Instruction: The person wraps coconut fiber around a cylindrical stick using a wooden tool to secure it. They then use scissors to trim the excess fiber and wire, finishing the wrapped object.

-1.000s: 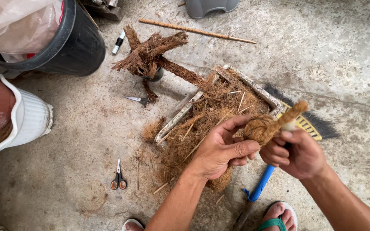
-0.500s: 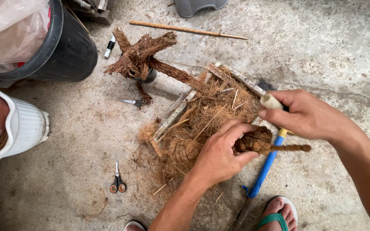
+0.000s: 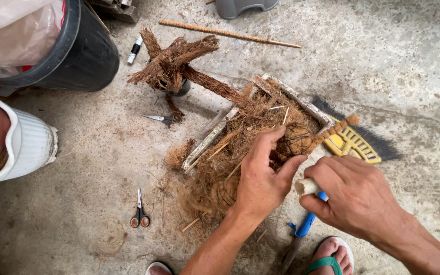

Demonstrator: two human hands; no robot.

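Note:
My left hand (image 3: 262, 175) grips a brown coir-wrapped ball and stick (image 3: 301, 140) over a heap of loose coconut fibre (image 3: 230, 158). The stick's wrapped end (image 3: 339, 127) points up to the right. My right hand (image 3: 350, 196) is closed on a small pale roll (image 3: 306, 187), just right of my left thumb. The fibre lies in a shallow wooden frame tray (image 3: 215, 135) on the concrete floor.
A fibre-wrapped branch figure (image 3: 174, 66) stands behind the tray. Small scissors (image 3: 139, 216) lie front left, snips (image 3: 160, 118) near the figure. A black bin (image 3: 77, 51), a white pot (image 3: 24, 142), a thin stick (image 3: 227, 33), a yellow brush (image 3: 355, 142) with blue handle (image 3: 304, 226), my sandalled foot (image 3: 329, 259).
My right hand has dropped from above the stick to the near right of my left hand, still closed on the pale roll. My left hand has kept hold of the wrapped piece.

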